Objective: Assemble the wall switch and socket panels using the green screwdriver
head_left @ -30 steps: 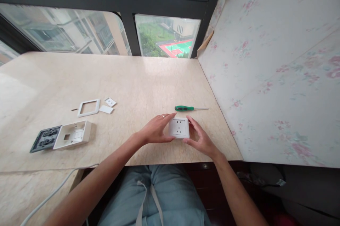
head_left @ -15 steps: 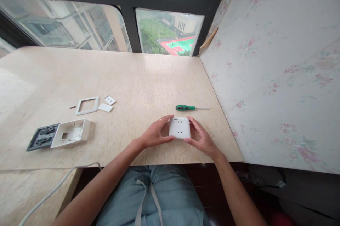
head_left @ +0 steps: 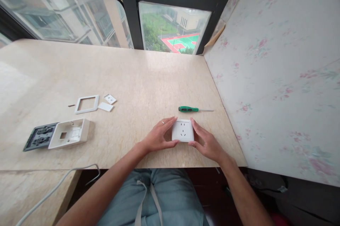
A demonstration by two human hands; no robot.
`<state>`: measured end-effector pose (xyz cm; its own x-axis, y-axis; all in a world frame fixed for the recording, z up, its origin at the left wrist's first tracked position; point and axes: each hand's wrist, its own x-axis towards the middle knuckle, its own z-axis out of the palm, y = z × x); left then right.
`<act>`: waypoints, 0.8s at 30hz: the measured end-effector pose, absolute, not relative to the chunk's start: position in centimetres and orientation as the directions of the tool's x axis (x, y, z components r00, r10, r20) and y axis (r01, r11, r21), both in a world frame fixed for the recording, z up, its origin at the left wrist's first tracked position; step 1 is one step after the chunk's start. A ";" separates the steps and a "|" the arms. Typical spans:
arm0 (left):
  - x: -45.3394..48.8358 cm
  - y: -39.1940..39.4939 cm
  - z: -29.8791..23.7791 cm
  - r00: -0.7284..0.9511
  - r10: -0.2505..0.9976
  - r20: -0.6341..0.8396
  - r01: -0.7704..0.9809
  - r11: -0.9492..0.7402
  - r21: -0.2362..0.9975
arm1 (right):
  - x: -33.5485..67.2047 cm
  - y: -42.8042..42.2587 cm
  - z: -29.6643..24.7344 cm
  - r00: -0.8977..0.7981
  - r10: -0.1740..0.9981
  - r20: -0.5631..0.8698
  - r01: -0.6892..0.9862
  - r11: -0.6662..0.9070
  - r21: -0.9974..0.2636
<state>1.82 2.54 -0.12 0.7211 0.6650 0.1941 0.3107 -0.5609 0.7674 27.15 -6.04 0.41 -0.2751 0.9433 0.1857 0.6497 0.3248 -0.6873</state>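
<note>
A white wall socket (head_left: 182,131) rests face up on the beige marble-look table (head_left: 132,77), near its front edge. My left hand (head_left: 158,135) grips the socket's left side, with a ring on one finger. My right hand (head_left: 207,142) grips its right side, fingers curled against the edge. Just behind the socket lies a green-handled screwdriver (head_left: 189,109), its thin shaft pointing right.
At the left lie a white square frame (head_left: 87,104), two small white cover pieces (head_left: 107,103), a white mounting box (head_left: 69,133) and a dark grey switch module (head_left: 37,136). A white cable (head_left: 53,189) hangs at the table's front left. A flowered wall panel (head_left: 278,77) bounds the right side.
Both hands stay on the socket. The view has tilted down slightly, so everything sits a little lower and to the right in the picture.
</note>
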 end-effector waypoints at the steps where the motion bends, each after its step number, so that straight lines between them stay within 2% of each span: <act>1: 1.8 2.5 -0.1 0.722 0.662 0.201 0.306 -0.565 0.766 | 27.2 -6.0 0.6 -0.284 0.942 0.177 0.662 0.326 -0.675; 8: 1.9 2.1 -0.3 0.724 0.642 0.252 0.284 -0.611 0.739 | 27.2 -5.9 1.6 -0.313 0.942 0.121 0.735 0.321 -0.597; 16: 1.9 1.8 0.2 0.730 0.666 0.156 0.322 -0.535 0.781 | 26.9 -6.2 1.4 -0.257 0.964 0.069 0.680 0.231 -0.696; 24: 2.0 1.8 -0.2 0.717 0.674 0.179 0.327 -0.551 0.768 | 26.7 -6.5 0.6 -0.253 0.965 0.064 0.639 0.216 -0.739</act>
<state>2.00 1.83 -0.17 0.7166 0.6743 0.1786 0.3267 -0.5506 0.7682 26.74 -6.46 0.59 -0.2525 0.9654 0.0645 0.6386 0.2163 -0.7385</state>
